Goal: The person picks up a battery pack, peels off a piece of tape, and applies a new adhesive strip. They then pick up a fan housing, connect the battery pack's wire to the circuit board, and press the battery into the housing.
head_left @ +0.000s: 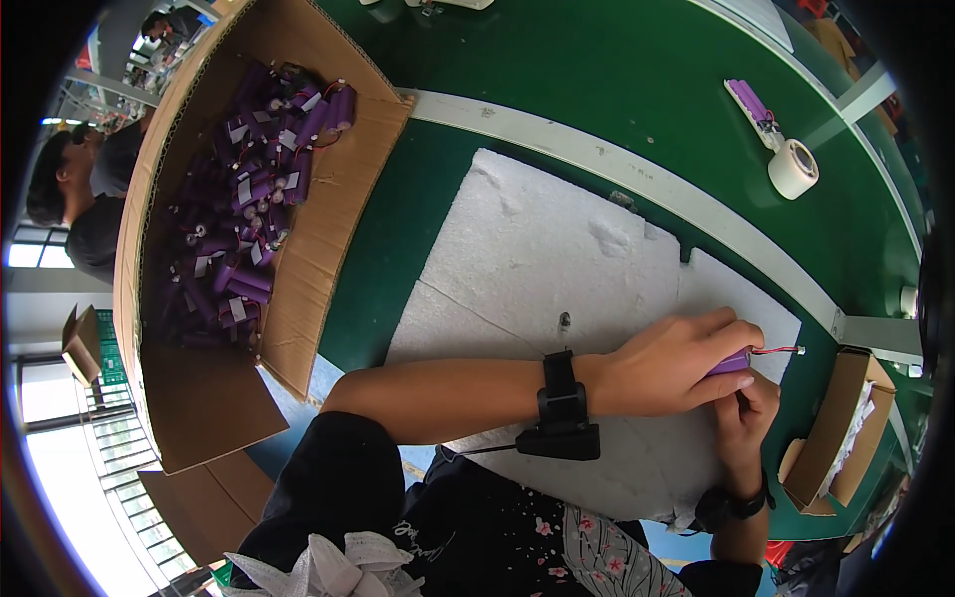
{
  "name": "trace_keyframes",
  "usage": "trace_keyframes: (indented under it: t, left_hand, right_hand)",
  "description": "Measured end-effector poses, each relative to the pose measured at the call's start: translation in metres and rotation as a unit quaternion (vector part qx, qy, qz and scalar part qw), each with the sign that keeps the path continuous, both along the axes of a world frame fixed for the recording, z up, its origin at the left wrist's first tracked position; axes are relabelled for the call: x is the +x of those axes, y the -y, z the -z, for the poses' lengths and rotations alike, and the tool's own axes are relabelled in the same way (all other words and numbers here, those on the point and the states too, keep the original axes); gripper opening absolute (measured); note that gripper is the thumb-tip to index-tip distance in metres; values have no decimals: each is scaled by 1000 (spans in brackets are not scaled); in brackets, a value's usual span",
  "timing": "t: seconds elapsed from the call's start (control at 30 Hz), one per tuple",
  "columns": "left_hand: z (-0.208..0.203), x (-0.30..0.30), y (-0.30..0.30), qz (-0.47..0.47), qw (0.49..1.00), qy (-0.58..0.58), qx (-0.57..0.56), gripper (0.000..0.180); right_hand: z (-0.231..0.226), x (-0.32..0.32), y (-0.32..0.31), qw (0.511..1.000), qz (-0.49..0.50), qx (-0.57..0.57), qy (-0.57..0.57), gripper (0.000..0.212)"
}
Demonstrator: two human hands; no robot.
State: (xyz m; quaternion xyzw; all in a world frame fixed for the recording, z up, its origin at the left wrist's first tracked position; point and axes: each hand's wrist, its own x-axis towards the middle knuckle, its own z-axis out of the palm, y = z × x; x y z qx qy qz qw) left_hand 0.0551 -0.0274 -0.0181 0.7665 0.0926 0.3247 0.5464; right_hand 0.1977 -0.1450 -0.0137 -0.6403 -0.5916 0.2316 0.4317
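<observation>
A purple battery pack (732,363) with thin red and dark wires and a small white connector (800,350) is gripped by my left hand (676,363), thumb on the near side and fingers curled over the far side. My right hand (748,410) meets it from below, its fingers bent and pressed together at the pack's near end. Part of the pack is hidden by the fingers. Both hands are above the right part of a white foam sheet (537,249). A black strapped device (562,408) is on my left wrist.
A large cardboard box (323,234) at the left holds many purple battery packs (244,189). At the right, a small cardboard box (824,438) contains white pieces. Beyond a pale rail (597,154), a white roll (793,169) and another purple pack (751,104) lie on the green table (557,60).
</observation>
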Motion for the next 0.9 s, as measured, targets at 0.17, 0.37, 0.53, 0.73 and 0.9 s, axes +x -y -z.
trace_keyframes:
  t: [0.17,0.37,0.53,0.73,0.9]
  left_hand:
    - [0,0,0,-1,1000,1,2,33]
    - [0,0,0,-6,1000,7,14,34]
    - [0,-1,-2,-8,1000,10,22,34]
    - [1,0,-1,-12,1000,16,20,34]
    - [1,0,-1,-12,1000,12,21,33]
  right_hand:
    - [2,0,1,1000,9,7,-6,19]
    - [2,-1,2,1000,24,6,-6,19]
    - [2,0,2,1000,29,-7,-6,20]
    - [-2,1,3,999,22,-35,6,29]
    - [-3,-2,1,999,23,-28,-2,30]
